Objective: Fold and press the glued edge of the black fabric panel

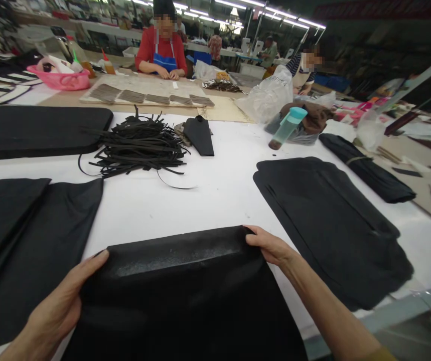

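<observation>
A black sheet of material [185,301] spans the space between my two hands at the front of the white table [215,200]. Along its upper edge runs a shiny greyish band. My left hand [62,296] grips the sheet's upper left corner, thumb on top and fingers hidden beneath. At the upper right corner, my right hand [270,244] pinches the edge between thumb and fingers. To the left lie overlapping black sheets [68,215], and to the right is a stack of cut black pieces [320,215].
A heap of thin black strips [143,143] lies beyond the sheet, beside a small black piece [199,135]. A teal-lidded bottle [288,128], a black rolled bundle [369,168], a thick black pad [38,130] and a pink basket [62,80] surround the work area. A person in red [162,50] works opposite.
</observation>
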A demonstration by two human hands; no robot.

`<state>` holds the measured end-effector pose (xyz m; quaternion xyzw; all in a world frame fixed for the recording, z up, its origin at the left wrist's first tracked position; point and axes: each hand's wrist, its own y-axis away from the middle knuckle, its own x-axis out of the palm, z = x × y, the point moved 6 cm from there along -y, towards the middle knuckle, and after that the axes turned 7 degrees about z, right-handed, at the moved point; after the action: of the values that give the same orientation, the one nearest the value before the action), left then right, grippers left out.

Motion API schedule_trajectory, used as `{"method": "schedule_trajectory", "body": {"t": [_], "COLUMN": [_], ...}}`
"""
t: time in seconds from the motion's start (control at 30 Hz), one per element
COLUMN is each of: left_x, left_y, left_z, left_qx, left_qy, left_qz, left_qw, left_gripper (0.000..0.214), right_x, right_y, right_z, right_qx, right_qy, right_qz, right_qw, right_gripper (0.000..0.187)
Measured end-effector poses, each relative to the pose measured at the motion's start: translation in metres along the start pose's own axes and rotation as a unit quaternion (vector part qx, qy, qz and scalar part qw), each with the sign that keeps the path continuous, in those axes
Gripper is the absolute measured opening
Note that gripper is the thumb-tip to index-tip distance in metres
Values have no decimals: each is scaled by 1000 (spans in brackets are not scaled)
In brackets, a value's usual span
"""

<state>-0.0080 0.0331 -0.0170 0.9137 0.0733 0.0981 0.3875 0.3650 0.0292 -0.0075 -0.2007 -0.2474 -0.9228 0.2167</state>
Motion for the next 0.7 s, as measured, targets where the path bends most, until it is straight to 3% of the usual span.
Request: {"method": "schedule_trajectory", "body": {"t": [0.07, 0.13, 0.27, 0.43, 0.7], "left_x": [11, 14, 9, 8, 9], "left_y": [1, 0, -4, -7, -5], "left_z": [2, 2, 0, -1, 0], "left_qx": [-22, -15, 33, 39, 1], "left_qy": [42, 35, 24, 28, 31], "left_qz": [60, 74, 38, 30, 38], "left_qw": [997, 997, 998, 998, 999], "left_gripper": [32, 35, 23, 23, 33], "right_x": [-3, -9, -13, -11, -6], "right_y": [-2, -4, -8, -7, -5], "right_z": [-1, -4, -7, -6, -3], "right_qx": [13, 19, 12, 15, 25], "right_qy": [-20, -23, -25, -24, -63], "right_qz": [17, 5, -36, -40, 40], "right_qw": [1000, 1000, 999, 999, 997], "right_gripper": [49, 48, 46, 47, 51]}}
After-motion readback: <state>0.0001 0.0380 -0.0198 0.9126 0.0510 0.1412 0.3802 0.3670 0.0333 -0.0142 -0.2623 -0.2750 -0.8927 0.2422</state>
